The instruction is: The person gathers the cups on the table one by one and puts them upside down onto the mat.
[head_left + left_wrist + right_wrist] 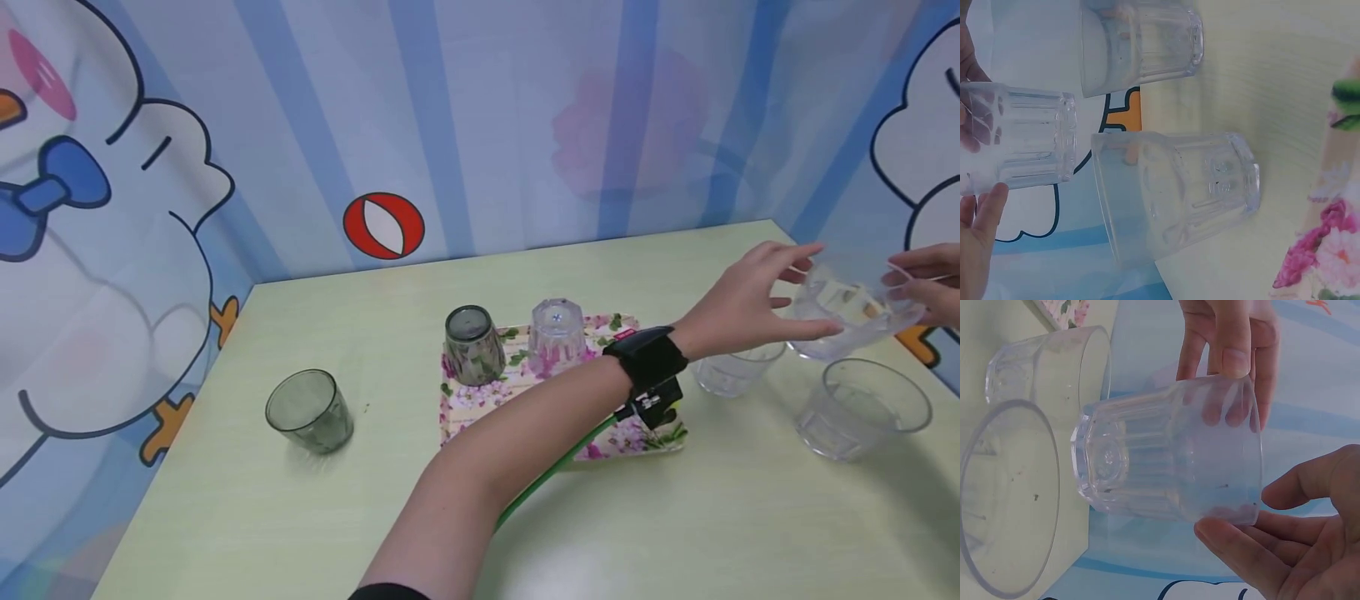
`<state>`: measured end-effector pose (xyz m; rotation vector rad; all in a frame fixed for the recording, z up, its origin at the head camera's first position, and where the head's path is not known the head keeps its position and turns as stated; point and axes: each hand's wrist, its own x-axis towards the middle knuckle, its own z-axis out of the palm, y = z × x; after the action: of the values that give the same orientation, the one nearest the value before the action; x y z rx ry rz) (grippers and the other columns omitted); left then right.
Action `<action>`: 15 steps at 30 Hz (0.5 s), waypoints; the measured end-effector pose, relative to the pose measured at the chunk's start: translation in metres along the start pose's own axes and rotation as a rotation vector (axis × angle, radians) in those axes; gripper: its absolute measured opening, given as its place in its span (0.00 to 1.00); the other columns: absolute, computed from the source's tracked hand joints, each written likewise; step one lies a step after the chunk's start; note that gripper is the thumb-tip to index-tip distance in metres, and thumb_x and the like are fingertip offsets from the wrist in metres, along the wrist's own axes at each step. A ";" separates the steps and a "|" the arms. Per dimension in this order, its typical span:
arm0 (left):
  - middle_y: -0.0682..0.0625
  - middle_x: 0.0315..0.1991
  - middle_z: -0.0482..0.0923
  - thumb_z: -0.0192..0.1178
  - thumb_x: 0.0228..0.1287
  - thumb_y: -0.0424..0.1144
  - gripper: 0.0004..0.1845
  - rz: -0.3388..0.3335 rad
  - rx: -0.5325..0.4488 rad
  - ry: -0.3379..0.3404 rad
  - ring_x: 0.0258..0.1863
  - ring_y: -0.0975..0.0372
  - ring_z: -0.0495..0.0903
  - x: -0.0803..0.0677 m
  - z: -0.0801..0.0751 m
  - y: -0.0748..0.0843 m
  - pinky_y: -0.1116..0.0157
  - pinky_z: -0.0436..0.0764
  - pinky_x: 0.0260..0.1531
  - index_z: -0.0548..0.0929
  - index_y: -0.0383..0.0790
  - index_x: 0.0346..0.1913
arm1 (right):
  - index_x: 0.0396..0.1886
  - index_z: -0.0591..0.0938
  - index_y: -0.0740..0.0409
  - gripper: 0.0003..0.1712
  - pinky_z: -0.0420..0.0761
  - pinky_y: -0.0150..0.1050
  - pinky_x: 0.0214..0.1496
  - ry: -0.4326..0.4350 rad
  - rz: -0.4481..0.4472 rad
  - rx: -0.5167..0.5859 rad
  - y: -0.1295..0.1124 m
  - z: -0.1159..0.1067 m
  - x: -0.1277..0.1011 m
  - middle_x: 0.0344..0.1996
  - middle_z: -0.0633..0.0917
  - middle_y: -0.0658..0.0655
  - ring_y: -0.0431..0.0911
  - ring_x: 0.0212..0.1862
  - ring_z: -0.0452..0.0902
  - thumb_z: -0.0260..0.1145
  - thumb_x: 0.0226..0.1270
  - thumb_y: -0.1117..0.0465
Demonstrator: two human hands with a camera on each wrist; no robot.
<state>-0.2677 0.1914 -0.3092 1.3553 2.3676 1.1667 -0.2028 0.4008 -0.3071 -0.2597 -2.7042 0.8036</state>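
Holding clear ribbed glass [855, 312], both hands' fingers [1235, 356], no readable writing

pale green bench [675, 533] sits in a corner, walls [480, 117] covered in blue striped cartoon sheets with white birds and a red-white ball [383, 226].

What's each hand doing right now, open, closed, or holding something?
Left hand: fingers and thumb hold the clear glass, which is off the table.
Right hand: fingers curled on the same glass's other end.
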 end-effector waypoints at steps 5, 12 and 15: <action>0.54 0.67 0.62 0.64 0.62 0.45 0.43 0.008 -0.020 0.025 0.64 0.75 0.64 -0.009 -0.005 0.004 0.92 0.66 0.53 0.52 0.50 0.75 | 0.69 0.58 0.72 0.25 0.70 0.17 0.23 -0.002 0.004 0.021 -0.012 0.001 -0.008 0.56 0.70 0.80 0.23 0.35 0.68 0.40 0.76 0.66; 0.51 0.66 0.63 0.64 0.62 0.41 0.41 0.016 -0.066 0.060 0.64 0.72 0.67 -0.028 -0.014 0.013 0.91 0.68 0.53 0.54 0.46 0.74 | 0.71 0.60 0.34 0.27 0.80 0.25 0.30 0.052 -0.046 0.088 0.129 0.040 0.049 0.59 0.77 0.36 0.21 0.49 0.72 0.45 0.74 0.44; 0.51 0.65 0.65 0.64 0.62 0.41 0.40 0.013 -0.090 0.080 0.62 0.72 0.69 -0.034 -0.017 0.015 0.90 0.69 0.52 0.56 0.46 0.74 | 0.72 0.58 0.33 0.27 0.81 0.24 0.35 0.036 -0.075 0.068 0.124 0.040 0.040 0.67 0.73 0.42 0.22 0.54 0.71 0.46 0.74 0.45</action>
<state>-0.2471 0.1597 -0.2944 1.3212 2.3320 1.3381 -0.2438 0.4930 -0.3984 -0.1545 -2.6305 0.8582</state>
